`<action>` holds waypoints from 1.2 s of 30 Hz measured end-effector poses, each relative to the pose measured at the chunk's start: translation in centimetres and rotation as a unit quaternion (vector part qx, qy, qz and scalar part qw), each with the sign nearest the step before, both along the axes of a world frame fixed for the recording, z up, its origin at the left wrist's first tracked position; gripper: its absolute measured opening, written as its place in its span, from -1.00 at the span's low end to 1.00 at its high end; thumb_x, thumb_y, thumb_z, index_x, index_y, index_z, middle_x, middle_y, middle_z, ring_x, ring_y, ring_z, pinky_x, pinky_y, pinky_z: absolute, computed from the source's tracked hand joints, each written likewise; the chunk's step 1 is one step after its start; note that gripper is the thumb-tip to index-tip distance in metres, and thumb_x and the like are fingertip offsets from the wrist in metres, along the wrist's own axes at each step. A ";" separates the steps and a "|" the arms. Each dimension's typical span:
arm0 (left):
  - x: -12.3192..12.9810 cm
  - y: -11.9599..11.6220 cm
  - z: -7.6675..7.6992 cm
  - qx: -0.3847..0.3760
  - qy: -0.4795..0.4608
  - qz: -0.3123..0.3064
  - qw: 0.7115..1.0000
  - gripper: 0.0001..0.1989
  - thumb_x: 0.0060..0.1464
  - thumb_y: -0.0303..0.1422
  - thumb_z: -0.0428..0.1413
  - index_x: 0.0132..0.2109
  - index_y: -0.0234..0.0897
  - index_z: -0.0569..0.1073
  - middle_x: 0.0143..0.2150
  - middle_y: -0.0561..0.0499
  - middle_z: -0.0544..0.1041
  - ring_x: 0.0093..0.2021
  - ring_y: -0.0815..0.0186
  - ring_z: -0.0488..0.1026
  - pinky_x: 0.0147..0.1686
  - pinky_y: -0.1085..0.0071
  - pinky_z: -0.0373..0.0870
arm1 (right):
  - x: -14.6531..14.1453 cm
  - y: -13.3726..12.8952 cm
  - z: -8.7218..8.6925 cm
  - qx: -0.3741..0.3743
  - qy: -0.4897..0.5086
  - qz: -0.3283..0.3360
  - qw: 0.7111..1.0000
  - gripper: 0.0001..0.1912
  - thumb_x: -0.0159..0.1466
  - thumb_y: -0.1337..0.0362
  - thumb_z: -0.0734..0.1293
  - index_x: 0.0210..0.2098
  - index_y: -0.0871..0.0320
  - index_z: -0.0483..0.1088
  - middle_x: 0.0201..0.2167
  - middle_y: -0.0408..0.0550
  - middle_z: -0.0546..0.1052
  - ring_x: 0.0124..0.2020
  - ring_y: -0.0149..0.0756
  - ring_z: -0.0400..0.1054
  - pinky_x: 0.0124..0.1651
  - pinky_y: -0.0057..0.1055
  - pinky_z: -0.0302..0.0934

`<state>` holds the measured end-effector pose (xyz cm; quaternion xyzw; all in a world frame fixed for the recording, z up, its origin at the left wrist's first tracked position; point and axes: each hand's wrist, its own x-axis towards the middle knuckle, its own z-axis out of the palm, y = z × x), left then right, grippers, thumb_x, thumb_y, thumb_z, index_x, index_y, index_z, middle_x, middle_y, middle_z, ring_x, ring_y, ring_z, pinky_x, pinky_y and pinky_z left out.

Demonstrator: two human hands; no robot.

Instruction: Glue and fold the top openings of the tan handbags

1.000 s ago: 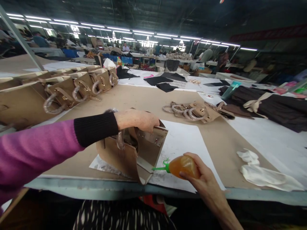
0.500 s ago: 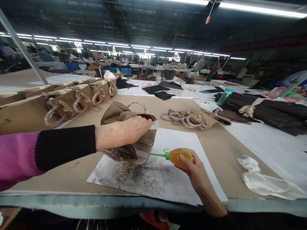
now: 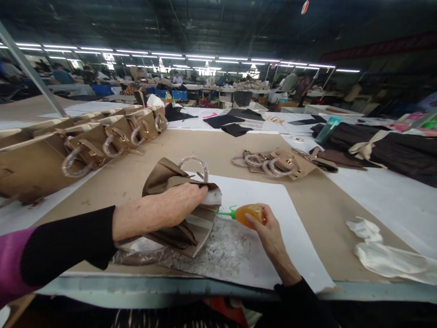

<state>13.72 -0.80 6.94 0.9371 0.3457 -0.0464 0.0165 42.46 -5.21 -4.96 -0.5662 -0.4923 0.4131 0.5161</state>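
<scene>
A brown handbag [image 3: 164, 177] with plastic-wrapped handles lies tilted in front of me, its dark lining bunched at the opening. My left hand [image 3: 180, 200] grips the bag's upper edge, the fingertips partly hidden behind the fabric. In my right hand [image 3: 269, 232] is a squeeze bottle [image 3: 249, 214] of amber liquid with a green nozzle. The nozzle points left, and its tip is at the right edge of the bag; whether it touches cannot be made out. Beneath the bag lies a white sheet [image 3: 259, 259], smudged dark.
Several tan handbags [image 3: 92, 146] stand in rows at the left. Bag panels with wrapped handles [image 3: 273, 164] are stacked at the right. A crumpled white cloth [image 3: 385, 259] lies near the right front edge. Black pieces [image 3: 235, 130], a teal cup [image 3: 327, 129] and dark fabric [image 3: 396, 150] are farther back.
The bag has tipped and come lower, its near handle now showing at the front. My left hand has moved slightly down and left with it; the bottle has shifted a little left and up.
</scene>
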 end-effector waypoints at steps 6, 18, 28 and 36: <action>-0.2 -0.9 -1.1 0.001 -0.012 0.022 1.000 -0.50 0.02 -0.55 -0.04 0.15 -0.27 0.20 -0.02 -0.13 0.46 -0.04 0.19 0.44 -0.03 0.30 0.34 | -0.2 0.6 -0.2 0.002 -0.020 -0.001 1.000 -0.52 0.08 0.03 0.43 -0.13 0.12 0.27 -0.30 -0.09 0.42 -0.26 -0.11 0.31 -0.14 -0.18 0.21; 0.5 -2.5 -0.7 -0.005 0.048 0.082 0.995 -0.53 -0.05 -0.57 -0.02 0.06 -0.29 0.21 -0.14 -0.13 0.47 -0.23 0.16 0.47 -0.30 0.32 0.40 | 0.2 0.3 1.1 -0.020 -0.001 0.070 0.997 -0.63 0.07 0.10 0.43 -0.20 0.12 0.34 -0.34 -0.11 0.45 -0.29 -0.16 0.33 -0.20 -0.26 0.23; 0.1 -3.9 -1.9 0.002 0.045 0.091 0.995 -0.52 -0.07 -0.57 -0.02 0.05 -0.27 0.22 -0.16 -0.12 0.48 -0.26 0.19 0.48 -0.29 0.33 0.39 | 0.5 -0.3 0.1 -0.056 0.037 0.081 0.994 -0.65 0.09 0.11 0.44 -0.21 0.13 0.36 -0.35 -0.12 0.46 -0.29 -0.17 0.32 -0.22 -0.31 0.22; 0.1 -4.2 -1.5 0.019 0.038 0.079 0.996 -0.58 -0.04 -0.56 -0.04 0.03 -0.31 0.23 -0.18 -0.12 0.47 -0.28 0.17 0.47 -0.33 0.31 0.40 | 0.3 -1.5 -0.8 -0.094 0.094 0.081 0.988 -0.64 0.11 0.07 0.42 -0.20 0.13 0.36 -0.29 -0.06 0.47 -0.24 -0.11 0.35 -0.17 -0.25 0.28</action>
